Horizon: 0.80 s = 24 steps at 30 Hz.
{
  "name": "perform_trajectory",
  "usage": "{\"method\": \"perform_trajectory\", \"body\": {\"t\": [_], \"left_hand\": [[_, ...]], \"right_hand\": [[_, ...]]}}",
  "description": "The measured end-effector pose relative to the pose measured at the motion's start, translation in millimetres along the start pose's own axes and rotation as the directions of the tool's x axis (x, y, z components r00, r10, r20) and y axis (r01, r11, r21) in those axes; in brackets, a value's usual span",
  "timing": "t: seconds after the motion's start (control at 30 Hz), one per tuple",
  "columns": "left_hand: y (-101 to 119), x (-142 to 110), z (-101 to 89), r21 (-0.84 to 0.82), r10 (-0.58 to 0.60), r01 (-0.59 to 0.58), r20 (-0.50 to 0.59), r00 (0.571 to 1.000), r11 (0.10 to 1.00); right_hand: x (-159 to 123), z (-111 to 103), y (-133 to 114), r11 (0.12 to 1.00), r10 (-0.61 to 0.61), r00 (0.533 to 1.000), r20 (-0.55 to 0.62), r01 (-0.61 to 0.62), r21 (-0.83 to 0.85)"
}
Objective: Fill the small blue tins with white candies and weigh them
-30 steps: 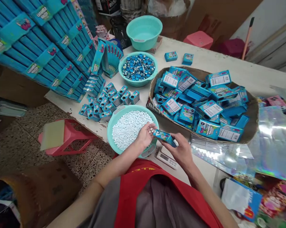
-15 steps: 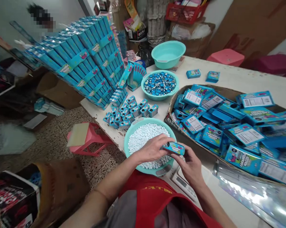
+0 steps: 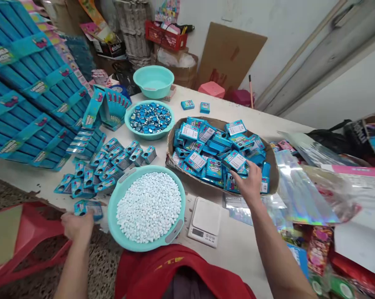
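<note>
Two-handed handling of small blue boxes at a table (image 3: 237, 234). The left hand (image 3: 77, 226) has its curled fingers at a blue box (image 3: 96, 207) near the table's edge, just beside a group of boxes with round openings (image 3: 121, 159); whether the grip is firm or loosened cannot be told. The right hand (image 3: 251, 180), thumb and fingers apart, reaches into the carton (image 3: 273, 176) at a labelled box (image 3: 234, 159); contact is unclear. Between them stand a bowl (image 3: 111, 218) of white pieces (image 3: 148, 203) and a scale (image 3: 206, 218). The step appears to be placing one box while picking another; the next move calls for a clean release at left and, at right, a pinch on one box alone.
</note>
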<state>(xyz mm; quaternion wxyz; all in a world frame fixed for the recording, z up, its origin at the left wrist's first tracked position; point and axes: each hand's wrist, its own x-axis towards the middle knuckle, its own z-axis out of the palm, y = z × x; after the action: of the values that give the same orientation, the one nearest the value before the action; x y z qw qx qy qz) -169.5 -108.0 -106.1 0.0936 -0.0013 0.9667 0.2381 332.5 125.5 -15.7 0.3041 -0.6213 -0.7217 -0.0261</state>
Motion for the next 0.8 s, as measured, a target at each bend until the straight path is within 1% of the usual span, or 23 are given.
{"method": "perform_trajectory", "body": {"t": [0.07, 0.1, 0.13, 0.17, 0.2, 0.23, 0.27, 0.3, 0.33, 0.37, 0.4, 0.43, 0.47, 0.5, 0.53, 0.57, 0.6, 0.63, 0.67, 0.7, 0.73, 0.77, 0.8], "left_hand": [[7, 3, 20.0, -0.068, -0.034, 0.032, -0.021, 0.999, 0.997], [14, 4, 25.2, -0.097, -0.035, 0.035, -0.004, 0.999, 0.995], [21, 4, 27.1, -0.116, -0.026, 0.030, 0.040, 0.999, 0.993], [27, 3, 25.8, -0.123, -0.009, 0.021, 0.100, 0.995, 0.992], [33, 1, 22.0, -0.133, 0.016, 0.004, 0.145, 0.989, 0.991], [37, -4, 16.6, -0.146, 0.063, -0.040, 0.158, 0.986, 0.988], [38, -11, 10.8, -0.163, 0.128, -0.107, 0.121, 0.984, 0.981], [38, -21, 5.6, -0.185, 0.218, -0.205, 0.054, 0.974, 0.961], [34, -35, 2.0, -0.212, 0.324, -0.317, -0.002, 0.946, 0.924], [29, -52, 0.5, -0.251, 0.440, -0.429, -0.016, 0.898, 0.868], [22, -70, 1.3, -0.295, 0.562, -0.531, 0.024, 0.827, 0.794], [15, -89, 4.3, -0.331, 0.665, -0.606, 0.095, 0.741, 0.723], [8, -108, 9.1, -0.349, 0.725, -0.647, 0.171, 0.668, 0.678], [2, -124, 15.0, -0.350, 0.743, -0.658, 0.237, 0.626, 0.666], [-1, -137, 21.7, -0.338, 0.726, -0.644, 0.270, 0.632, 0.686], [-2, -147, 28.7, -0.327, 0.687, -0.607, 0.282, 0.669, 0.725], [0, -153, 35.6, -0.326, 0.633, -0.549, 0.276, 0.723, 0.770], [5, -155, 42.4, -0.342, 0.571, -0.478, 0.264, 0.778, 0.809], [12, -155, 48.8, -0.377, 0.510, -0.399, 0.262, 0.820, 0.836], [21, -154, 55.0, -0.425, 0.453, -0.317, 0.270, 0.849, 0.848], [31, -151, 60.7, -0.479, 0.406, -0.235, 0.292, 0.866, 0.846], [40, -149, 66.1, -0.534, 0.364, -0.150, 0.322, 0.874, 0.832], [48, -147, 70.9, -0.595, 0.319, -0.048, 0.360, 0.877, 0.802]], "right_hand": [[24, 6, 12, 0.999, -0.034, 0.995, 0.089, 0.037, -0.026], [36, 9, 18, 0.997, -0.072, 0.987, 0.143, 0.075, -0.015], [48, 11, 22, 0.991, -0.131, 0.970, 0.205, 0.131, 0.011], [59, 12, 27, 0.975, -0.221, 0.932, 0.288, 0.214, 0.054], [69, 14, 32, 0.946, -0.322, 0.867, 0.382, 0.306, 0.104], [77, 17, 36, 0.913, -0.401, 0.789, 0.464, 0.385, 0.135], [84, 19, 40, 0.885, -0.446, 0.717, 0.536, 0.441, 0.146], [90, 22, 44, 0.870, -0.460, 0.655, 0.599, 0.468, 0.157], [94, 25, 47, 0.864, -0.458, 0.601, 0.655, 0.474, 0.170], [98, 28, 50, 0.867, -0.445, 0.562, 0.697, 0.465, 0.179], [100, 30, 51, 0.880, -0.425, 0.552, 0.718, 0.438, 0.184], [103, 31, 53, 0.899, -0.398, 0.569, 0.720, 0.398, 0.182], [105, 32, 53, 0.919, -0.365, 0.605, 0.708, 0.354, 0.171], [106, 33, 53, 0.937, -0.329, 0.649, 0.686, 0.316, 0.150], [108, 33, 54, 0.951, -0.289, 0.691, 0.663, 0.289, 0.113], [109, 32, 54, 0.959, -0.253, 0.720, 0.646, 0.276, 0.068], [110, 31, 55, 0.963, -0.219, 0.737, 0.639, 0.268, 0.022], [110, 29, 55, 0.968, -0.178, 0.744, 0.643, 0.249, -0.020], [110, 27, 56, 0.977, -0.118, 0.748, 0.653, 0.204, -0.058], [109, 23, 56, 0.987, -0.043, 0.753, 0.656, 0.133, -0.087], [107, 17, 54, 0.994, 0.013, 0.765, 0.644, 0.057, -0.089], [104, 10, 50, 1.000, 0.013, 0.796, 0.605, 0.000, -0.022], [99, 1, 43, 0.997, -0.019, 0.843, 0.537, -0.026, 0.076]]}}
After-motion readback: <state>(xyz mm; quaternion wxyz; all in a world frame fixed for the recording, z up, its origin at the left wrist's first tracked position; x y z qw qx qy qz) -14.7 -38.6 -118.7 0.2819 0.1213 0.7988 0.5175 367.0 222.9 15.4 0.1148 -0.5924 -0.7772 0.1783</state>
